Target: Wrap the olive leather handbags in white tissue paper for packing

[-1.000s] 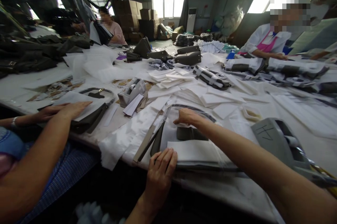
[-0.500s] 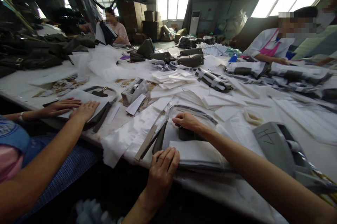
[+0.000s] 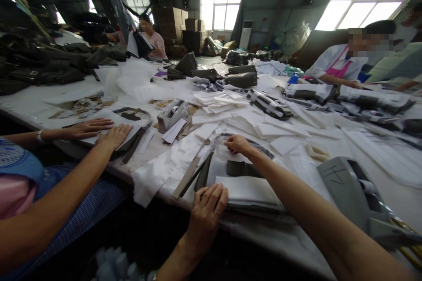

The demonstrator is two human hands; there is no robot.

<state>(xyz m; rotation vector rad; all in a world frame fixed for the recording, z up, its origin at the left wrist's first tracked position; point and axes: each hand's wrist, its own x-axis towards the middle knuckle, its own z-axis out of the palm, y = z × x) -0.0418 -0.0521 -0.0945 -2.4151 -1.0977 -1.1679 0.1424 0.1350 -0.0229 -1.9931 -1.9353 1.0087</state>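
A dark grey handbag (image 3: pixel 239 169) lies flat on the white table (image 3: pixel 290 237) in front of me, partly wrapped in white paper (image 3: pixel 247 189). My left hand (image 3: pixel 207 210) rests at the near edge, its fingers curled over the bag's lower left corner and the paper. My right hand (image 3: pixel 238 144) reaches across to the bag's far side, fingers bent and pinching the thin white wrap there near the curved handle (image 3: pixel 260 145). A grey strap (image 3: pixel 202 176) runs along the bag's left side.
A co-worker's two hands (image 3: pixel 99 130) press flat on another wrapped bag at the left. A grey tape dispenser (image 3: pixel 349 193) stands at my right, a second one (image 3: pixel 173 114) mid-table. Stacks of white paper, wrapped bags and dark bags cover the far table. Other people sit beyond.
My right hand has drawn slightly back along the bag's far side, still pinching the wrap. The co-worker's hands have slid together on the other bag. The view has tilted up a little.
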